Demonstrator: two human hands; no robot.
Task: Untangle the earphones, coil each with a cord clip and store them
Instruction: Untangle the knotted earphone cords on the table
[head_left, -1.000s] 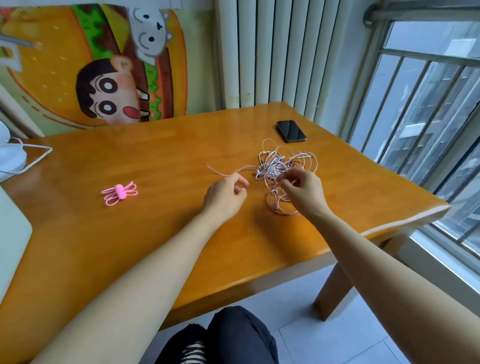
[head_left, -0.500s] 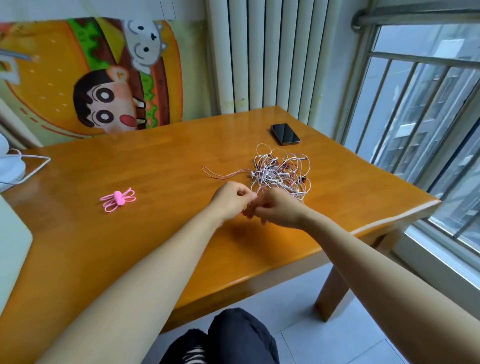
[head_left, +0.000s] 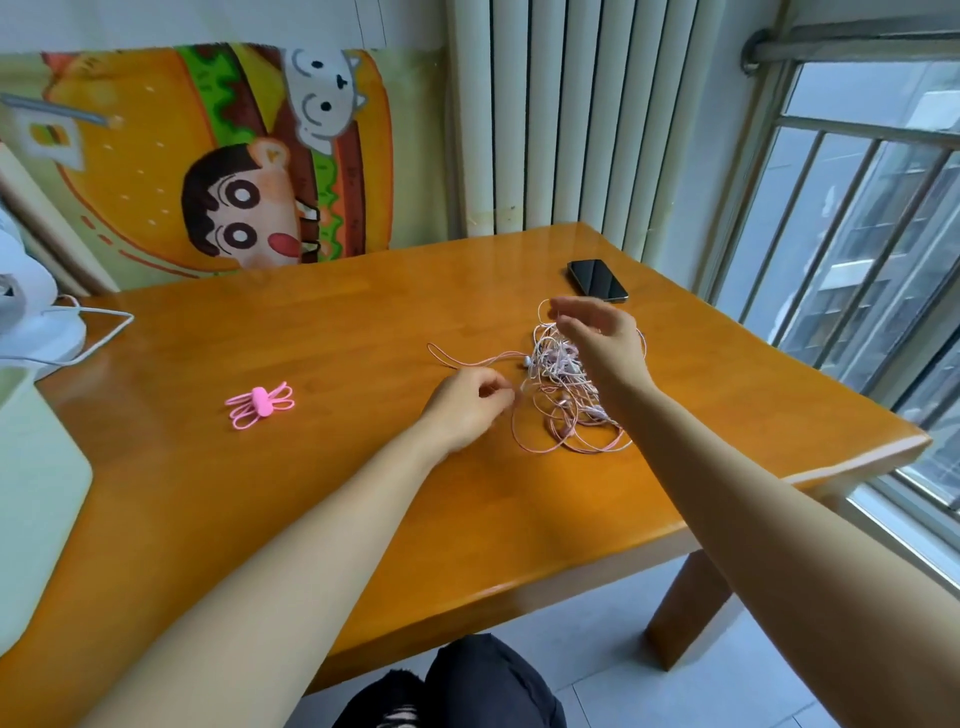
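One earphone tangle (head_left: 561, 374); one pink clip bundle (head_left: 260, 404); one phone (head_left: 596, 280).

The left hand (head_left: 467, 405) and right hand (head_left: 608, 343) were bare, as were both forearms; black fabric trousers (head_left: 488, 686), ripped at one knee, showed below the orange wooden table (head_left: 363, 519).

1. Bright, even daylight; the source is the window (head_left: 852, 291) at right.
2. Glossy worktop (head_left: 337, 332) shows a pale sheen at its far side and right edge; soft shadows lie under both forearms.
3. Right hand (head_left: 602, 338) is motion-blurred at the fingers; the earphones (head_left: 566, 395) strands resolve sharply.
4. Wide-angle distortion: window bars lean, forearms stretch toward the bottom corners.
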